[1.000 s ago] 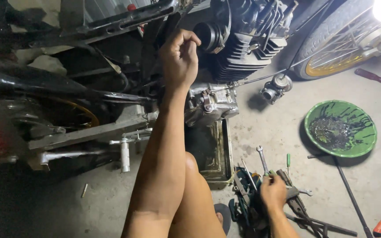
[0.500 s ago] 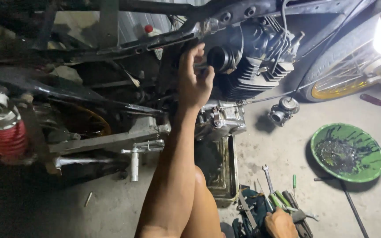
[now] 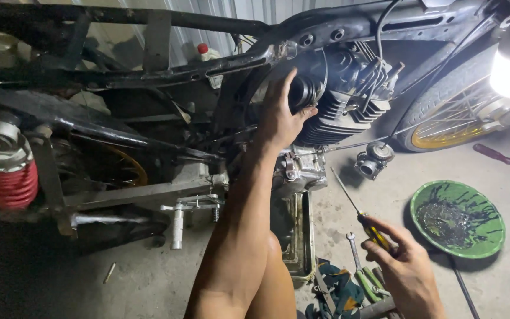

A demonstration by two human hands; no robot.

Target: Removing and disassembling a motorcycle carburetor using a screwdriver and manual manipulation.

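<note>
Left hand (image 3: pixel 281 118) gripping black intake rubber (image 3: pixel 303 91), apparently; right hand (image 3: pixel 405 269) closed round yellow-handled screwdriver (image 3: pixel 361 215)

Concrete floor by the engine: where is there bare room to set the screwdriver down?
Bare concrete lies between the green bowl and the drip tray, below the carburetor. Another bare patch sits under the footpeg. The tool pile beside the right hand is crowded.
</note>
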